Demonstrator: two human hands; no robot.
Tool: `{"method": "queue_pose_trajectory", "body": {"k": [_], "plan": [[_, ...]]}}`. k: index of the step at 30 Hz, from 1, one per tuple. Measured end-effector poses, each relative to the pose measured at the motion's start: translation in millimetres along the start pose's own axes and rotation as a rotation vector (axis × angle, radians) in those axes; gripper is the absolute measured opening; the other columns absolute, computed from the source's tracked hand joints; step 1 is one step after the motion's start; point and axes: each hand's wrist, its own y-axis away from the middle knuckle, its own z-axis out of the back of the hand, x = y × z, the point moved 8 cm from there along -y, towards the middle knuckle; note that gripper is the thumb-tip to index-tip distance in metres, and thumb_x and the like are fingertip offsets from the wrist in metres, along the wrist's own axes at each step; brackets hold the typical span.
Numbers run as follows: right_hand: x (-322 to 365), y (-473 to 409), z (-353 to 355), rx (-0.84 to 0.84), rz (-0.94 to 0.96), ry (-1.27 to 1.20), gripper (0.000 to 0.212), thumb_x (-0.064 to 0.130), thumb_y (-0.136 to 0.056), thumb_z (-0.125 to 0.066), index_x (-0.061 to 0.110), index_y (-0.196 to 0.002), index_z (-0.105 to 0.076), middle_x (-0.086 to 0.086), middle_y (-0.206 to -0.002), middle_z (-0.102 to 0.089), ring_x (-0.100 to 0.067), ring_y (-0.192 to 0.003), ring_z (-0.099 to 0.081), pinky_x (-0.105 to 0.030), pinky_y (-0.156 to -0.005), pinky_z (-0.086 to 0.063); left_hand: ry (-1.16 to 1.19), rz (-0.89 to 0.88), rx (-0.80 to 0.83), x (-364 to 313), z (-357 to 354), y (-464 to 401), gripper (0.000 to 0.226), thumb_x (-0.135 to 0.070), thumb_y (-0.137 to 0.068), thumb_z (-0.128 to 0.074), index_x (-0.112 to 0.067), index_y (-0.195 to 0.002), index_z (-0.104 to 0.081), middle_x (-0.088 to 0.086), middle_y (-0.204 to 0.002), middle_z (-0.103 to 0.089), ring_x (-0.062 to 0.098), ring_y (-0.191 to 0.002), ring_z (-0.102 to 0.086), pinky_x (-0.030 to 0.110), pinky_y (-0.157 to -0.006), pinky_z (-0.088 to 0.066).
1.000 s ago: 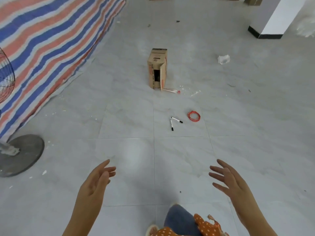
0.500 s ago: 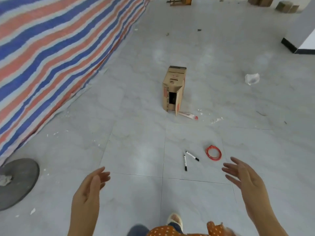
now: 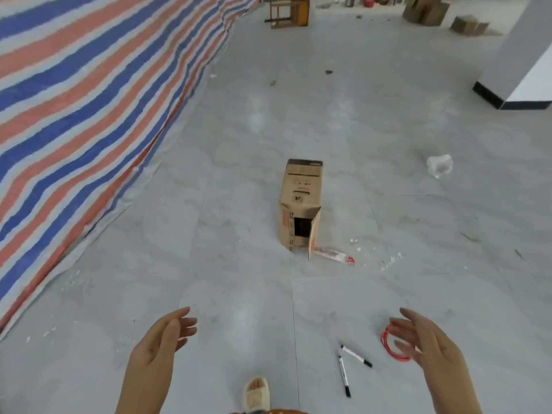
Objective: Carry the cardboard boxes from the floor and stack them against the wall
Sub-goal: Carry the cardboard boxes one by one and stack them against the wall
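A small brown cardboard box stands on the grey tiled floor in the middle of the view, its near end flaps hanging open. My left hand and my right hand are held out low in front of me, both empty with fingers apart, well short of the box. More cardboard boxes lie far off at the top right, blurred.
A striped blue, red and white tarp slopes along the left. Two black-capped markers, a red cord loop, a flattened tube and a crumpled plastic scrap lie on the floor. A wooden stool and a pillar stand farther off.
I have walked forward: the box, markers and cord loop are nearer and lower in view, and the fan base at the left has dropped out of sight. Both hands stay open.
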Motion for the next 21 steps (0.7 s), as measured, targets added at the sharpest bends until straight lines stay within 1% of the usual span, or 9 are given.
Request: {"method": "queue_pose_trajectory", "body": {"k": [1,3,4,7,9,13,17,19,21], "plan": [[8.7,-14.2,-7.0,-0.018,0.012,0.011,0.029,0.012,-0.102,-0.039,0.018,-0.101,-0.067,-0.004,-0.094,-0.074,-0.010,-0.081,-0.071,-0.016,-0.068,-0.056,-0.030,-0.012,0.045,-10.6,-10.9,-29.4,0.027,-0.013,-0.098,-0.043,-0.022,-0.097,-0.069,0.002,-0.087,-0.074,0.018,-0.086,-0.069,0.018,-0.073,-0.055],[23.5,-39.7,-13.5,-0.060,0.003,0.035,0.028,0.018,-0.102,-0.039,0.019,-0.103,-0.067,0.002,-0.092,-0.074,-0.007,-0.083,-0.070,-0.016,-0.071,-0.056,-0.108,-0.007,0.142,-26.1,-40.1,-80.3,0.026,-0.014,-0.098,-0.043,-0.024,-0.098,-0.067,0.002,-0.090,-0.072,0.019,-0.089,-0.068,0.027,-0.078,-0.056],[29.1,-51.7,-13.5,-0.077,-0.003,0.043,0.028,0.020,-0.102,-0.039,0.020,-0.104,-0.067,0.003,-0.091,-0.074,-0.007,-0.084,-0.070,-0.018,-0.073,-0.056,-0.130,-0.013,0.189,-34.1,-57.1,-101.9,0.025,-0.016,-0.098,-0.043,-0.025,-0.099,-0.067,0.001,-0.092,-0.072,0.019,-0.091,-0.067,0.031,-0.079,-0.054],[35.7,-89.0,-6.1,-0.134,-0.025,0.037,0.028,0.019,-0.102,-0.039,0.017,-0.106,-0.067,-0.002,-0.096,-0.073,-0.015,-0.089,-0.070,-0.026,-0.078,-0.056,-0.135,-0.032,0.264,-50.5,-111.1,-152.9,0.025,-0.019,-0.098,-0.044,-0.028,-0.100,-0.067,-0.003,-0.092,-0.072,0.014,-0.090,-0.067,0.032,-0.083,-0.049],[34.0,-120.9,-0.7,-0.153,-0.051,0.030,0.028,0.015,-0.102,-0.038,0.013,-0.106,-0.066,-0.007,-0.098,-0.072,-0.019,-0.092,-0.069,-0.023,-0.074,-0.056,-0.126,-0.035,0.285,-56.1,-150.2,-180.0,0.025,-0.018,-0.099,-0.044,-0.026,-0.101,-0.067,-0.002,-0.093,-0.071,0.014,-0.090,-0.067,0.032,-0.084,-0.049],[40.0,-203.8,0.1,-0.133,-0.095,0.059,0.028,0.015,-0.102,-0.038,0.007,-0.110,-0.064,-0.010,-0.099,-0.071,-0.021,-0.093,-0.068,-0.018,-0.067,-0.055,-0.109,0.025,0.306,-61.6,-223.1,-220.8,0.024,-0.015,-0.099,-0.044,-0.025,-0.101,-0.066,0.001,-0.095,-0.071,0.014,-0.090,-0.067,0.030,-0.084,-0.050],[82.8,-300.8,-12.3,-0.051,-0.064,0.106,0.027,0.016,-0.101,-0.039,0.014,-0.108,-0.065,-0.003,-0.096,-0.073,-0.012,-0.087,-0.070,-0.015,-0.068,-0.055,-0.084,0.081,0.279,-75.4,-277.4,-267.4,0.024,-0.014,-0.098,-0.045,-0.025,-0.099,-0.067,0.001,-0.092,-0.072,0.018,-0.091,-0.067,0.029,-0.081,-0.050],[109.3,-354.0,-14.7,-0.011,-0.028,0.175,0.027,0.016,-0.101,-0.039,0.015,-0.108,-0.065,0.000,-0.095,-0.072,-0.008,-0.086,-0.069,-0.018,-0.072,-0.056,-0.088,0.105,0.242,-80.7,-300.7,-293.2,0.024,-0.016,-0.099,-0.045,-0.027,-0.098,-0.066,0.000,-0.093,-0.071,0.017,-0.092,-0.067,0.028,-0.080,-0.050],[134.4,-401.0,-23.2,0.048,-0.004,0.252,0.027,0.019,-0.101,-0.039,0.017,-0.111,-0.064,0.003,-0.097,-0.072,-0.009,-0.089,-0.069,-0.025,-0.078,-0.056,-0.088,0.142,0.218,-81.7,-321.5,-312.1,0.023,-0.021,-0.099,-0.043,-0.030,-0.099,-0.064,-0.002,-0.096,-0.070,0.012,-0.091,-0.066,0.025,-0.079,-0.050]]}}
